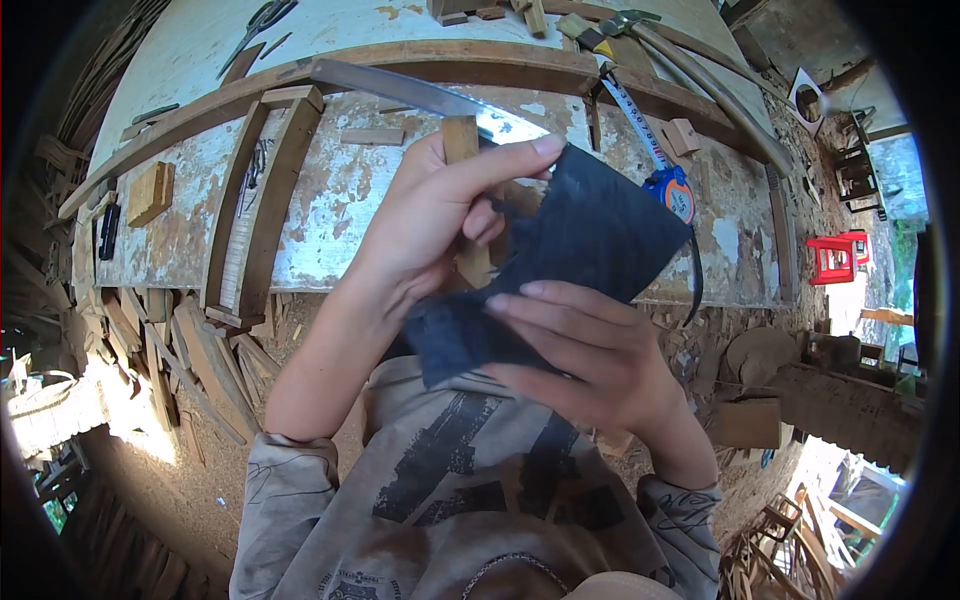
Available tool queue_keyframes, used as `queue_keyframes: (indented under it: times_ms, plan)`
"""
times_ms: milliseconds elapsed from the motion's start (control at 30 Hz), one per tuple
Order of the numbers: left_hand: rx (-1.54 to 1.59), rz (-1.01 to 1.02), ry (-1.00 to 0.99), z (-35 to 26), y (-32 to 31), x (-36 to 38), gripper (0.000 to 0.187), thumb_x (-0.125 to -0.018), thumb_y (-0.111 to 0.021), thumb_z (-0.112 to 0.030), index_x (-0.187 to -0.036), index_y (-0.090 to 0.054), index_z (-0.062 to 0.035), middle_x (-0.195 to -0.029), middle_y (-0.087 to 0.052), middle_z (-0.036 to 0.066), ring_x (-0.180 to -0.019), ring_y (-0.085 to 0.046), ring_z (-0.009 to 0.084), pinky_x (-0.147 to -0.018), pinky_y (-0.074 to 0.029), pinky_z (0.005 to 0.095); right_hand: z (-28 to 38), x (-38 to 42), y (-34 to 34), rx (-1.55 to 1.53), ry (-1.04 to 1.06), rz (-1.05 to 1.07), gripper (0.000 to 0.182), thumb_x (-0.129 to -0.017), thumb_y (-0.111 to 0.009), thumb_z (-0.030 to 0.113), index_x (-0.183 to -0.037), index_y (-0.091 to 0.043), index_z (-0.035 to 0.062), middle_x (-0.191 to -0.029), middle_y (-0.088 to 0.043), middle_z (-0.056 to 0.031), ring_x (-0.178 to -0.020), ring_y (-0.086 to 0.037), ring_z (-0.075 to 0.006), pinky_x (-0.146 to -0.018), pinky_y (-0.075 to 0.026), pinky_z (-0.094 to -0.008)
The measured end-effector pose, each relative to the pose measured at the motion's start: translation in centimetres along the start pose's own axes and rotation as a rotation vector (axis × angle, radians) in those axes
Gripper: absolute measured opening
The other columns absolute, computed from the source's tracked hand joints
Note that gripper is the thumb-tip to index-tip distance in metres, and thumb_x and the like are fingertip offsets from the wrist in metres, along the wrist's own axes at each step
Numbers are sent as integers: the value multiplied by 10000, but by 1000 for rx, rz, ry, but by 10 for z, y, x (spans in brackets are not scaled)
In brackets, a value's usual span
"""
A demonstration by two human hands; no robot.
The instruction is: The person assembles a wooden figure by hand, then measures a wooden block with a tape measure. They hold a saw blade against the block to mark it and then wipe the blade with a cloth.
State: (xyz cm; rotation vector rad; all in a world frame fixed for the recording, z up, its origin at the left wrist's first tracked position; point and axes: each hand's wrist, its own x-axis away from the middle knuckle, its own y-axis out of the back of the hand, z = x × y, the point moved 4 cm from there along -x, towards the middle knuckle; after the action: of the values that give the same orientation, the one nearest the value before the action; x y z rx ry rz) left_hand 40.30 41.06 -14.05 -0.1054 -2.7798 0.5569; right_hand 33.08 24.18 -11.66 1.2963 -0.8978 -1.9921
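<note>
A black sheet with a ragged, torn edge (590, 225), like sandpaper, is stretched between my two hands above the workbench. My left hand (435, 205) is closed round a short wooden piece (461, 140), its thumb on the sheet's upper corner. My right hand (585, 345) grips the lower part of the sheet, fingers lying over it and the thumb underneath. Just beyond my left hand a shiny metal blade (400, 88) slants up to the left; its near end is hidden behind the wooden piece and the thumb.
On the workbench (330, 230) lie a tape measure (672, 192) with its blade out, a wooden frame (262, 200), wood blocks (150, 193) and a long rail (430, 62). Scissors (262, 25) and a hammer (680, 65) lie farther back. A red stool (832, 260) stands right.
</note>
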Motion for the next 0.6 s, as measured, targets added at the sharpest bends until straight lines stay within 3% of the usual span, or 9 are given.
queue_keyframes:
  times_ms: [100,233,367,467,600]
  plan:
    - [33,42,17,-5,-9,8,327,-949,-759,-298,-782,-700,-23,-451,-442,-79,-341,-329,8,-368,-227,203,-7,8,-13,326,-18,165,156,-799,-695,172,-930,-696,88,-1230,-694,-109,-1198,-644,-246,-1011,-539,-363]
    - [2,157,45,-12,-14,21,295,-939,-772,-273,-824,-720,-6,-451,-453,-56,-348,-355,31,-390,-258,216,-21,12,-1,672,-211,278,252,-856,-697,147,-1107,-716,135,-1336,-653,-49,-1224,-644,-228,-1063,-483,-337]
    - [5,159,84,-9,-19,21,300,-947,-776,-293,-810,-726,-30,-474,-481,-42,-383,-406,41,-403,-283,229,-36,20,6,838,-314,236,362,-825,-685,95,-1180,-721,156,-1268,-668,-46,-1205,-633,-242,-1018,-499,-356]
    - [-29,174,99,-2,-20,20,306,-948,-779,-321,-823,-725,-47,-500,-513,-40,-396,-425,39,-407,-305,223,-42,17,15,853,-229,215,352,-884,-628,97,-1227,-699,125,-1212,-682,-62,-1138,-667,-219,-943,-530,-316]
    - [-60,198,130,9,-21,22,318,-976,-742,-338,-837,-701,-55,-544,-554,-39,-380,-416,25,-392,-314,198,-43,14,19,802,-250,177,393,-866,-647,78,-1253,-695,123,-1269,-671,-49,-1186,-654,-207,-982,-515,-320]
